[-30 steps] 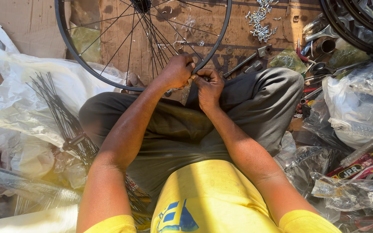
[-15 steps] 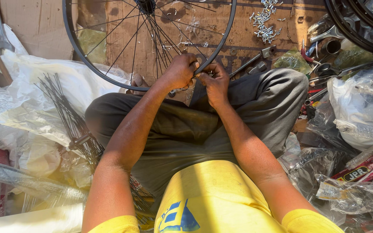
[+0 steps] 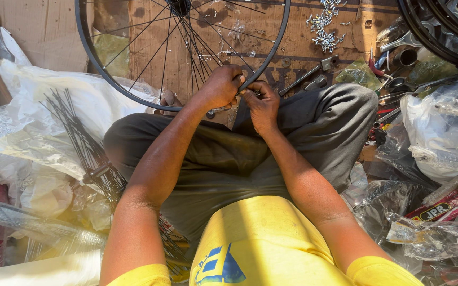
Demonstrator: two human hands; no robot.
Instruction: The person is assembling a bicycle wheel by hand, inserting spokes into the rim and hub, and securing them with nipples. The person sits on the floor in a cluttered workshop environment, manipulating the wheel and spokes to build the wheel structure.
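At near rim edge, above crossed legs: left hand [image 3: 219,87] pinches black metal bicycle wheel rim [image 3: 271,53] from left; right hand [image 3: 261,103] pinches small part, kind unclear, just right, touching. Thin steel spokes [image 3: 186,37] run away toward hub [image 3: 178,6]. Both hands equally near.

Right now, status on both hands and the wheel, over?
Left hand and right hand both pinched at the wheel rim, near edge. Spokes partly laced. Loose spoke bundle lies left, clear of hands.

left hand [image 3: 219,87], right hand [image 3: 262,104], seemingly pinching
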